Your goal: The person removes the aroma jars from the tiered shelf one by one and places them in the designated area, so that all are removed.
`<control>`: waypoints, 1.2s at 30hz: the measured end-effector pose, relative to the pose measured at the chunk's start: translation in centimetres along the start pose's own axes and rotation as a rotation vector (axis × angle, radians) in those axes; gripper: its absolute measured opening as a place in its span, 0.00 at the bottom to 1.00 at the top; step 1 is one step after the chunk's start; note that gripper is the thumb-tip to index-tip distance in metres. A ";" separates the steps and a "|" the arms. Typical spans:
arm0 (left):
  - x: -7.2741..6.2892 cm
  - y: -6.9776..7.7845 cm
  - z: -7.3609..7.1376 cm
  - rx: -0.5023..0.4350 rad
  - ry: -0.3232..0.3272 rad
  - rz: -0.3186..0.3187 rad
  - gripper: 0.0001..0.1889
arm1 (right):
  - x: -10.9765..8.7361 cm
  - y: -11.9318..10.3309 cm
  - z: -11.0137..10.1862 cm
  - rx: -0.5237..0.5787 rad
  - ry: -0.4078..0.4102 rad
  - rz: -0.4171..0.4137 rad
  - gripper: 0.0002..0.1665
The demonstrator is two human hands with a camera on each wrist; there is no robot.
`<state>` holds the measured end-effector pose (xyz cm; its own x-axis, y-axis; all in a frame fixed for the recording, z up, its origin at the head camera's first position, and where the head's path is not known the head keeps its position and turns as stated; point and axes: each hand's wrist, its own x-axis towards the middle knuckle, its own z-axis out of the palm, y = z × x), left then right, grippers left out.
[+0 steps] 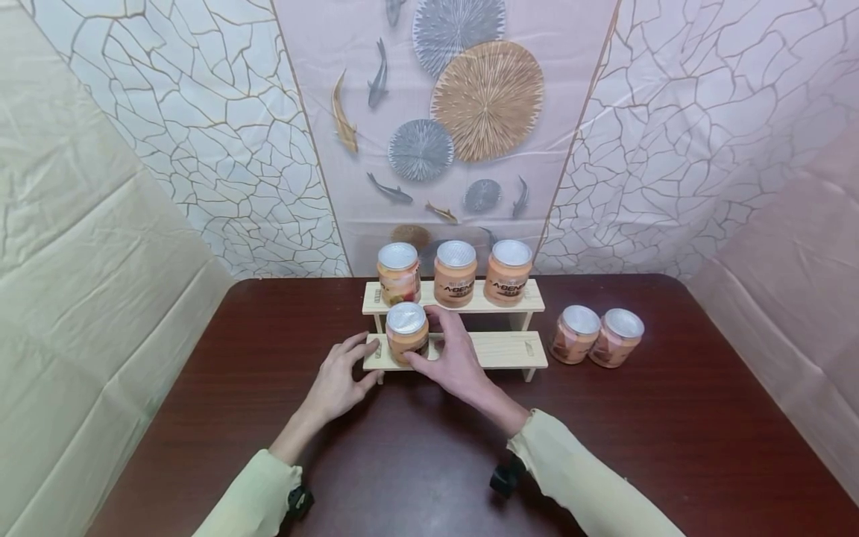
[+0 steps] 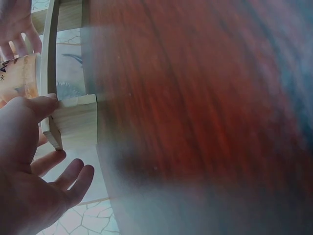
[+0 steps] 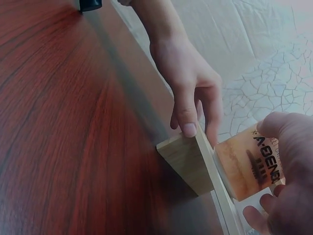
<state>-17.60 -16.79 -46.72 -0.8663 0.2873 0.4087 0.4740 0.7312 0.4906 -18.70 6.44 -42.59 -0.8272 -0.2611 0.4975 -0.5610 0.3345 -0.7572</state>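
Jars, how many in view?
6: three jars on the upper shelf, one jar on the lower shelf in the right hand, two jars on the table to the right.

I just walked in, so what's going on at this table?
A person's right-hand grip is around a silver-topped orange jar, upright on the left part of the wooden front shelf. Their left-hand grip pinches that shelf's left end. Three similar jars stand in a row on the higher back shelf, and two more jars sit side by side on the dark tabletop to the right.
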 end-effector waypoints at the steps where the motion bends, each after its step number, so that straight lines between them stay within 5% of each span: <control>1: 0.0 0.0 0.0 -0.001 0.000 -0.001 0.28 | 0.0 0.0 0.1 0.000 0.001 -0.001 0.43; 36: 0.0 0.0 -0.1 -0.003 0.001 0.001 0.28 | 0.4 0.1 0.9 0.044 0.046 0.005 0.41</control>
<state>-17.62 -16.87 -46.62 -0.8657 0.2877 0.4096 0.4753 0.7293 0.4923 -19.04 5.54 -42.83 -0.8309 -0.2171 0.5122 -0.5561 0.2952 -0.7769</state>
